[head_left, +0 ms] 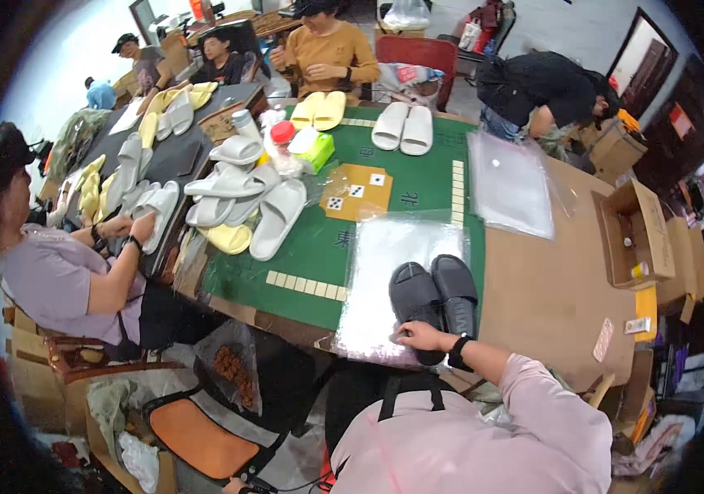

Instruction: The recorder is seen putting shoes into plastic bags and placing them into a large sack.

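Observation:
A pair of black slippers (455, 288) lies side by side on a stack of clear plastic bags (368, 276) at the near edge of the green table. My right hand (424, 336), with a dark band at the wrist, reaches across the heel of the left slipper (414, 292). Its fingers are curled at that slipper's left side and look closed on it; the fingertips are partly hidden. Low at the bottom edge, my left hand (236, 486) shows only in part, beside the orange-seated chair (203, 436). Its fingers cannot be made out clearly.
Grey slippers (278, 218) pile up at the left, near a red-lidded jar (283, 133). White slippers (402, 128) and yellow slippers (317, 110) stand at the far side. More plastic bags (512, 185) and an open carton (636, 235) are at right. Several people work around.

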{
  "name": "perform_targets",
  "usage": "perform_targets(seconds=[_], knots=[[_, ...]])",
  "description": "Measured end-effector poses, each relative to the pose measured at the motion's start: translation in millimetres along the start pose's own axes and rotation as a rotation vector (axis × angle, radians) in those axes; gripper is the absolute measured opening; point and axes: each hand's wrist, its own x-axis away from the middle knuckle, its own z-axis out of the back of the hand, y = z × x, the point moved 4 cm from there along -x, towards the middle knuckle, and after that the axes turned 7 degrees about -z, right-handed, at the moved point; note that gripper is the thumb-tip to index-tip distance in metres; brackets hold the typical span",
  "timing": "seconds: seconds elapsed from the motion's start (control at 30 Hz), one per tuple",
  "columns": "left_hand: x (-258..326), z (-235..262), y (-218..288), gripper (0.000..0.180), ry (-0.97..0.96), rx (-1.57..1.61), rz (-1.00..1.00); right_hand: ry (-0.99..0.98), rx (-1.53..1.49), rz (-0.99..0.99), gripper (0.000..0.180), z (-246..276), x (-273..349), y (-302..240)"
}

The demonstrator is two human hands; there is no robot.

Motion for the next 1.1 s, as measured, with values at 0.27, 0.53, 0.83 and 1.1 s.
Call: perform_targets(seconds=[0.27, 0.53, 0.83, 1.1], knots=[[-72.6, 64.6, 21.5, 0.055, -0.102, -0.177, -0.007, 0.049, 0.037, 0.078, 0.041, -15.9, -14.2, 2.1], [2.4, 100.9, 41.9, 0.054, 0.072, -0.299, -0.123, 0.087, 0.016, -0.038, 0.039, -0.8, -1.6, 5.5], [30.8, 119.5, 37.4, 0.049, 0.145, -0.232, -0.030, 0.048, 0.058, -0.024, 0.033, -11.9, -6.9, 2.6], [-10.8, 120.8, -15.2, 0.055, 0.175, -0.266, -0.030, 0.029, 0.035, -0.062, 0.037, -12.3, -8.1, -9.7]])
